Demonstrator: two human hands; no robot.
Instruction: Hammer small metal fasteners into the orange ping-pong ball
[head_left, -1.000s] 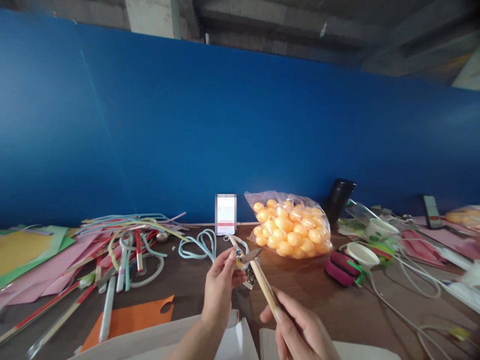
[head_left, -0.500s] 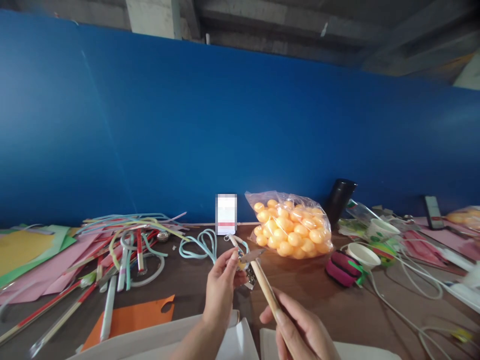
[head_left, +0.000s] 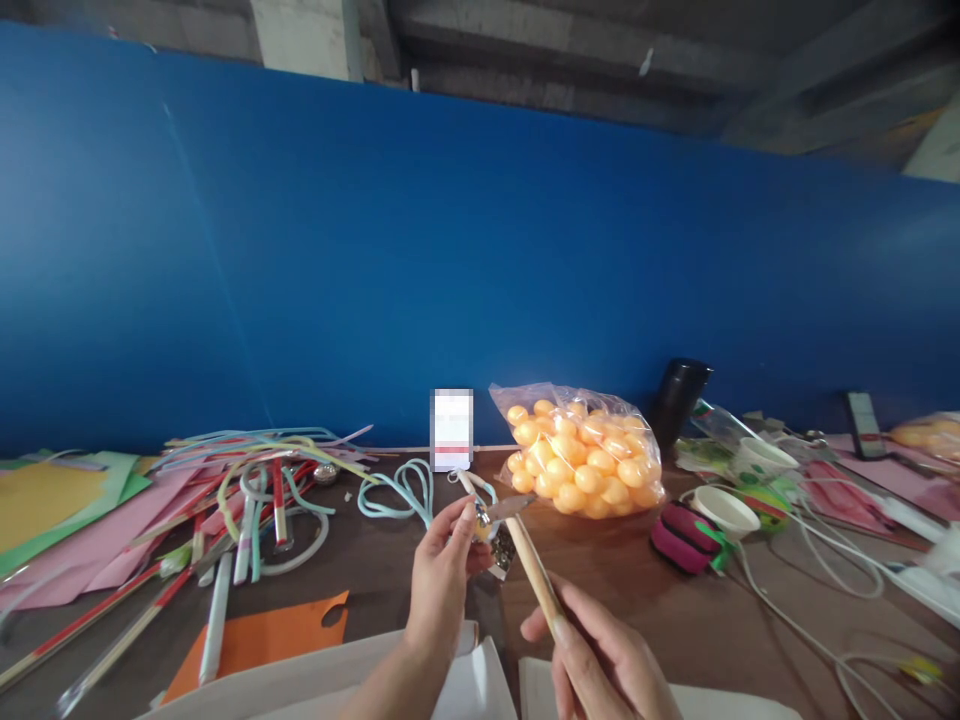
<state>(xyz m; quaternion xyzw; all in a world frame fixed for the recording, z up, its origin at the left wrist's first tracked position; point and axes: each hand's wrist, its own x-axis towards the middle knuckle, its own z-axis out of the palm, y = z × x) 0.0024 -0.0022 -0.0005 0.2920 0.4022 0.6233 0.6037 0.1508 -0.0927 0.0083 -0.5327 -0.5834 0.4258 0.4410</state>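
My left hand point(head_left: 442, 565) is closed, thumb and fingers pinching a small shiny metal piece point(head_left: 482, 518). From it a pointed blade point(head_left: 511, 507) sticks out to the right; the fingers hide the rest, so its exact kind is unclear. In my right hand point(head_left: 604, 650) lies a pale wooden stick point(head_left: 536, 575), gripped at its lower part and tilted up to the left. The stick's top end is close beneath the blade; I cannot tell whether they touch. A small dark, speckled item point(head_left: 503, 550) shows just below the left fingertips.
Behind my hands stand a phone point(head_left: 451, 430) with a blurred screen and a clear bag of orange balls point(head_left: 581, 460). Tubes and sticks point(head_left: 277, 490) pile up at left, near orange paper point(head_left: 274, 640). At right are a magenta pouch point(head_left: 684, 537), paper cup point(head_left: 726, 512) and white cables point(head_left: 795, 630).
The blade has shifted slightly and points a little further right over the stick's end. Both hands keep nearly the same place and the same hold.
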